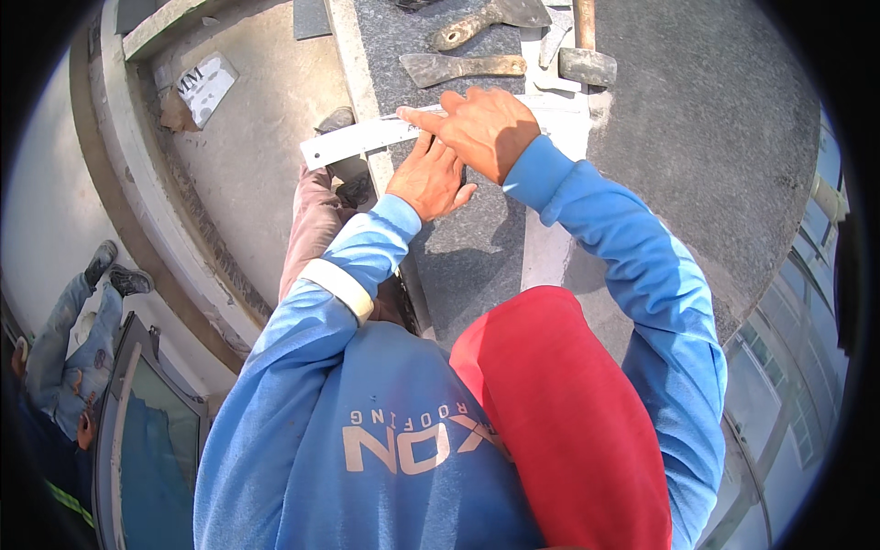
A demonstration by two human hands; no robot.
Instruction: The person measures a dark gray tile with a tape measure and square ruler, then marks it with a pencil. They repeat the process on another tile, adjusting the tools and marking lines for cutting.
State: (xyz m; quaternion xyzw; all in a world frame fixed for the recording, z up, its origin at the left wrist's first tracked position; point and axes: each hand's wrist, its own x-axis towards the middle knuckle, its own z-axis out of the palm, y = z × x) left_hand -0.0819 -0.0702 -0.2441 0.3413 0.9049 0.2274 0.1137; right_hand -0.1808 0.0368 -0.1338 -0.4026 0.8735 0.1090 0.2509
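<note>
A long white straightedge (353, 142) lies across the dark grey stone slab (472, 243), its left end jutting past the slab's edge. My left hand (427, 181) rests with fingers stretched forward against the straightedge's near edge, thumb apart. Just right of it, my right hand (486, 128) is over the straightedge, its fingers curled and the index finger extended left. Whether something thin sits in its grip is too small to tell. Beyond my hands lie a wooden-handled scraper (463, 68) and a wide putty knife (495, 20).
A mallet (588, 67) with a wooden handle lies beside a small trowel (555, 38) at the far side. Another grey slab (697, 165) spreads rightward. Down left are a person (78, 330) and a framed glass panel (151, 440). A broken white board (209, 87) lies on the concrete.
</note>
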